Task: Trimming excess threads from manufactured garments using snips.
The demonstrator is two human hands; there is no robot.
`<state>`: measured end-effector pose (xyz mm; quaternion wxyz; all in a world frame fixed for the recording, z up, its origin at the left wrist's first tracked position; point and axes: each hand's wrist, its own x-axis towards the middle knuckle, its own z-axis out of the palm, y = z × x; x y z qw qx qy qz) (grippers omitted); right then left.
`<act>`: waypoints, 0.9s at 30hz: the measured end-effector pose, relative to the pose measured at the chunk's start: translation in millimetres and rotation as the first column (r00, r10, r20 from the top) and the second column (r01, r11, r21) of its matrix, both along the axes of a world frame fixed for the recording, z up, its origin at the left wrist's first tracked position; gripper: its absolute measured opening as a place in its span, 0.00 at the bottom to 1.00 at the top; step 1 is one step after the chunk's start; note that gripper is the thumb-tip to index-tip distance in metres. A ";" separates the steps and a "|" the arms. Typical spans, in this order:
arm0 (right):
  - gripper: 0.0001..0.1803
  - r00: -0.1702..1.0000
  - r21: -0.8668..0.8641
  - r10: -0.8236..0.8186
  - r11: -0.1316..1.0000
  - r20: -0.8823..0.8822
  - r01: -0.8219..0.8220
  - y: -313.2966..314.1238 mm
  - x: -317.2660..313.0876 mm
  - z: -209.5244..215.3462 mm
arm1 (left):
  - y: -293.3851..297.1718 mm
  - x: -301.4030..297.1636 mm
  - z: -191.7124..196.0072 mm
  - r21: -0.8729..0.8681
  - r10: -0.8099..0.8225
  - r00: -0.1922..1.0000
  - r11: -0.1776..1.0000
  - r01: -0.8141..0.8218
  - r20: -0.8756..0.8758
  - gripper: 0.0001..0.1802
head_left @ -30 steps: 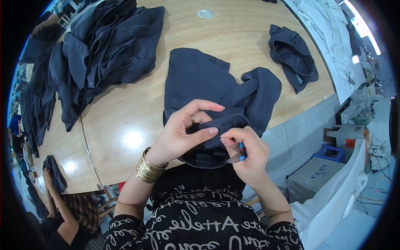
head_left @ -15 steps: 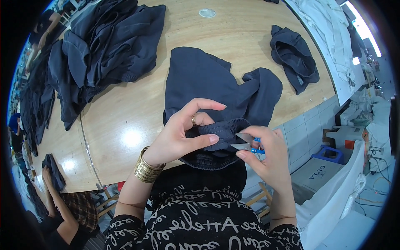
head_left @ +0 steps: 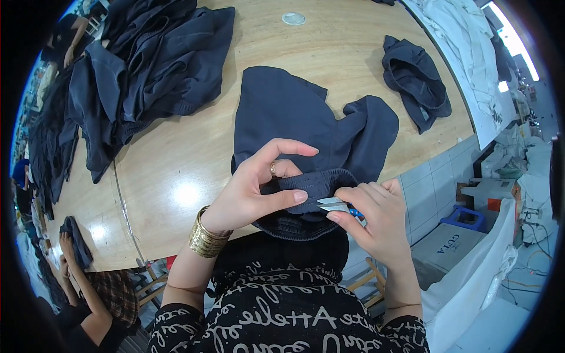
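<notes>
A dark navy garment lies on the table in front of me, its gathered elastic waistband pulled toward my body. My left hand pinches that waistband between thumb and fingers, with the index finger stretched out above it. In my right hand are small thread snips with blue grips and pale metal blades. The blades are nearly closed and their tips point left at the waistband, close to my left thumb. Whether a thread lies between them is too small to tell.
A large pile of dark garments covers the table's far left. Another folded dark garment lies at the right edge. A co-worker's hands hold dark cloth at lower left. Right of the table stand a grey box and a blue stool.
The snips' blades have come together from wide apart, and my right hand has shifted slightly left. My left hand keeps its pinch on the waistband.
</notes>
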<state>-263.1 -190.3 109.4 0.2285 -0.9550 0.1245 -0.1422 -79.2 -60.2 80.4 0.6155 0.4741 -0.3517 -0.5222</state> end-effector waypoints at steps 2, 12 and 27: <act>0.13 1.000 0.011 -0.001 1.000 0.004 0.001 0.5 0.4 -0.6 | -0.1 0.3 -0.5 -0.004 -0.008 1.000 1.000 0.008 0.003 0.30; 0.15 1.000 0.113 0.007 0.994 0.010 -0.008 -1.3 0.2 9.5 | -0.3 -0.3 0.7 -0.007 -0.005 1.000 1.000 0.005 0.000 0.30; 0.13 0.993 0.463 -0.076 0.886 0.085 0.028 13.1 14.2 -12.3 | -3.4 -4.1 -6.2 -0.045 -0.021 0.983 0.999 0.030 0.180 0.21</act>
